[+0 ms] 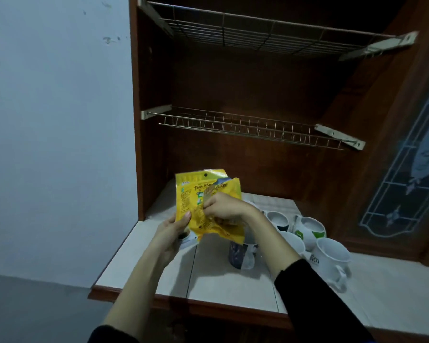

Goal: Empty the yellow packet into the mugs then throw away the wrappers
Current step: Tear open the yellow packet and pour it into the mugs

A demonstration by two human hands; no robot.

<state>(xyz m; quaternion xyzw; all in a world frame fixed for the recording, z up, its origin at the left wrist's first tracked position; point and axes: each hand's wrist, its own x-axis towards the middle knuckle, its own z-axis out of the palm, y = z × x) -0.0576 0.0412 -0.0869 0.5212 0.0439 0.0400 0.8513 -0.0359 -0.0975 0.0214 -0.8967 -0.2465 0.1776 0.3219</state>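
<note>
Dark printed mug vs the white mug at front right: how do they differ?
Look: the dark printed mug has a dark pattern on its side; the white mug is plain white with small dark lettering.
Place: the dark printed mug stands directly under the yellow packet and the right hand; the white mug sits to the right, uncovered.
View: the white mug's mouth is visible and looks empty; the dark mug's is hidden.
Both stand upright on the tiled counter.

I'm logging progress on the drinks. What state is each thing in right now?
Yellow packet: torn open at the top, held up above the counter.
Left hand: gripping the packet's lower left edge.
Right hand: fingers reaching into the packet.
White mugs: upright on the counter.
Dark mug: upright, under the packet.
Wire racks: bare.
</note>
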